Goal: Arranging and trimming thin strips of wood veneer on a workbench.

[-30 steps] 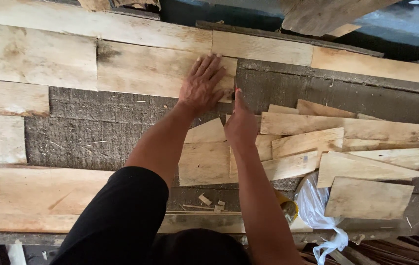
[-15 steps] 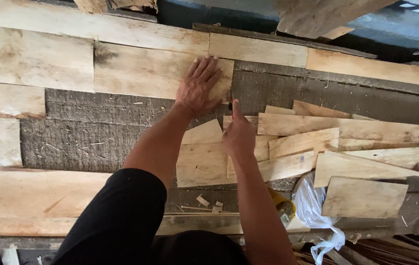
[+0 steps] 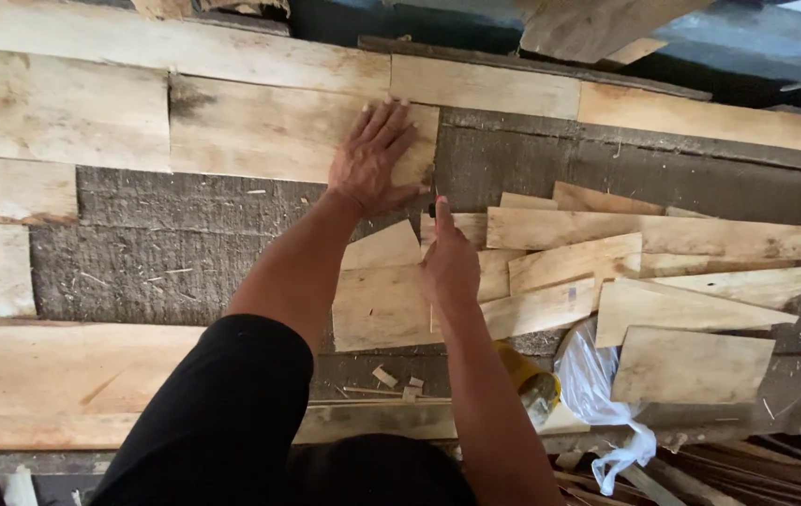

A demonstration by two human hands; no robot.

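Note:
My left hand [image 3: 372, 157] lies flat with fingers spread on the right end of a pale veneer sheet [image 3: 269, 131], pressing it onto the dark board [image 3: 166, 253]. My right hand [image 3: 449, 264] is closed in a fist just below and to the right. A small dark tool tip [image 3: 432, 208] sticks out of its top, at the sheet's right edge. The rest of the tool is hidden in the fist. Under my right hand lie loose veneer pieces [image 3: 381, 300].
A pile of overlapping veneer strips [image 3: 644, 262] covers the right side. Laid veneer sheets [image 3: 53, 112] line the top and left. A clear plastic bag [image 3: 597, 384] and a yellow container [image 3: 527, 379] sit at the near edge, with small wood chips [image 3: 396, 379] nearby.
My right hand has drawn back slightly toward me and curled into a fist. My left hand has stayed flat on the veneer sheet.

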